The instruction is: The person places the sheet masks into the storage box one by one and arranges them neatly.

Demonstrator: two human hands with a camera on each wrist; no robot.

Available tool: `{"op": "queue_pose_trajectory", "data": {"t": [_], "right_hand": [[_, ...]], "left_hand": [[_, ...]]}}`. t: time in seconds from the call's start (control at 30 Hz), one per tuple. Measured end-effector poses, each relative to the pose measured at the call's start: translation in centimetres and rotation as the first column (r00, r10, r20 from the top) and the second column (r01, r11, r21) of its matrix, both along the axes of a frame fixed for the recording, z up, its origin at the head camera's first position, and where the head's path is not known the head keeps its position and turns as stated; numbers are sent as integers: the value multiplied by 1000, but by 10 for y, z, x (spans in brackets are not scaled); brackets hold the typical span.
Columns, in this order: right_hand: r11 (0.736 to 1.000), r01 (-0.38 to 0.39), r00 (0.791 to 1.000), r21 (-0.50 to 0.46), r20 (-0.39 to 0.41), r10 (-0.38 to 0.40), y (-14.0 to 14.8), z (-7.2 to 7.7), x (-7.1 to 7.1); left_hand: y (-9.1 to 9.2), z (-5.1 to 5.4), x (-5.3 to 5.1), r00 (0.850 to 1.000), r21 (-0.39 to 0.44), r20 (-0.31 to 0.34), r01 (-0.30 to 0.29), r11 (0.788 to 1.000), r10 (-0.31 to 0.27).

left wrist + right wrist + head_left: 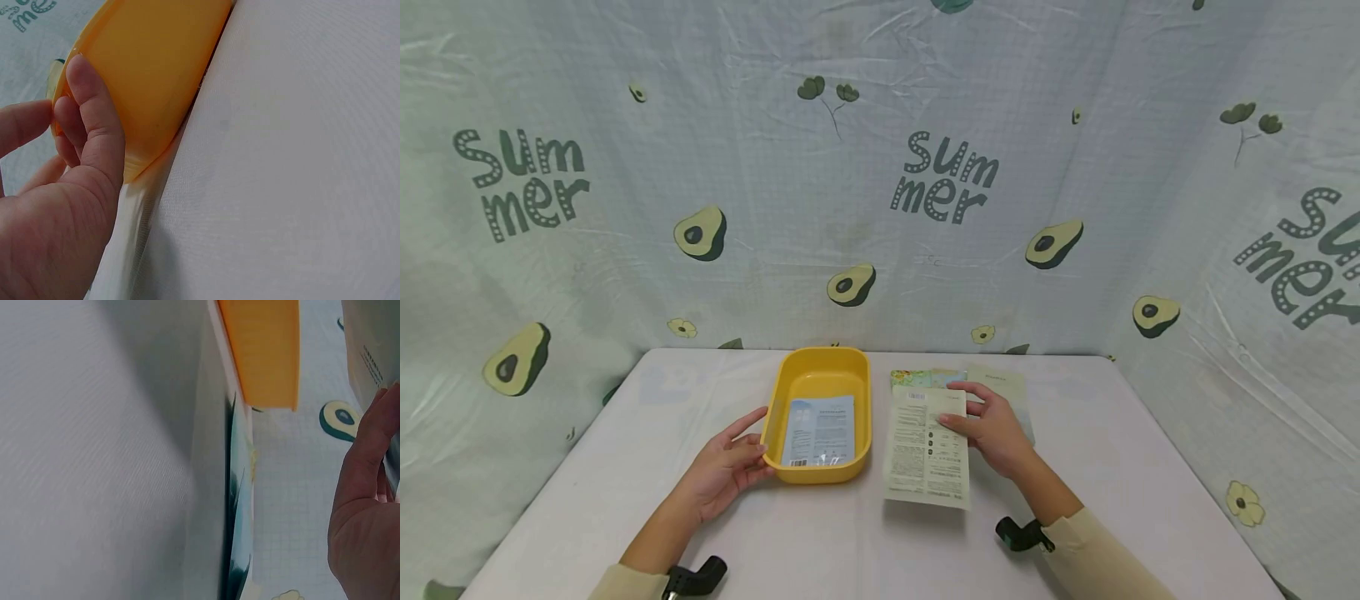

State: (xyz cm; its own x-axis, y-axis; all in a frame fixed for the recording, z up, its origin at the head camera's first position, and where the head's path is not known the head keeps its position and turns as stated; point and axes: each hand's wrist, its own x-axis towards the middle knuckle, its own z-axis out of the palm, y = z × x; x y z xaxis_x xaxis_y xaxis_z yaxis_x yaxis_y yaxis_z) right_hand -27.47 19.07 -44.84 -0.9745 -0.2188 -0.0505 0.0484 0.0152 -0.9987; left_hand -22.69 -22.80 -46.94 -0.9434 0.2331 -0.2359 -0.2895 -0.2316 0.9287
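Note:
A yellow rectangular tray [867,417] sits on the table left of centre, with a flat light-blue printed packet [818,429] lying in it. My left hand [730,462] is at the tray's near left side, fingers bent at its rim; the left wrist view shows this hand [75,175] against the tray's outer wall [156,69]. With thumb and fingers, my right hand [988,425] pinches a flat pale-green packet [925,454] covered in small print, raised above the table. In the right wrist view only part of this packet [375,344] and of the hand [365,506] shows.
Behind the held packet, more flat packets lie on the white table [820,542]: a colourful one [912,378] and a pale-green one [1003,382], partly covered. A printed curtain [775,208] with avocados hangs behind the table and at its sides.

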Motion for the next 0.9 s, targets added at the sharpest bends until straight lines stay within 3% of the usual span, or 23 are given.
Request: {"op": "queue_pose_trajectory", "data": {"t": [0.67, 0.9], "right_hand": [[1000, 18, 1000, 21, -7, -18, -38, 7, -21], [1000, -12, 999, 13, -38, 12, -53, 13, -28]], "left_hand": [[1, -1, -1, 1000, 18, 8, 9, 1000, -9], [1, 0, -1, 1000, 11, 14, -3, 1000, 2]]}}
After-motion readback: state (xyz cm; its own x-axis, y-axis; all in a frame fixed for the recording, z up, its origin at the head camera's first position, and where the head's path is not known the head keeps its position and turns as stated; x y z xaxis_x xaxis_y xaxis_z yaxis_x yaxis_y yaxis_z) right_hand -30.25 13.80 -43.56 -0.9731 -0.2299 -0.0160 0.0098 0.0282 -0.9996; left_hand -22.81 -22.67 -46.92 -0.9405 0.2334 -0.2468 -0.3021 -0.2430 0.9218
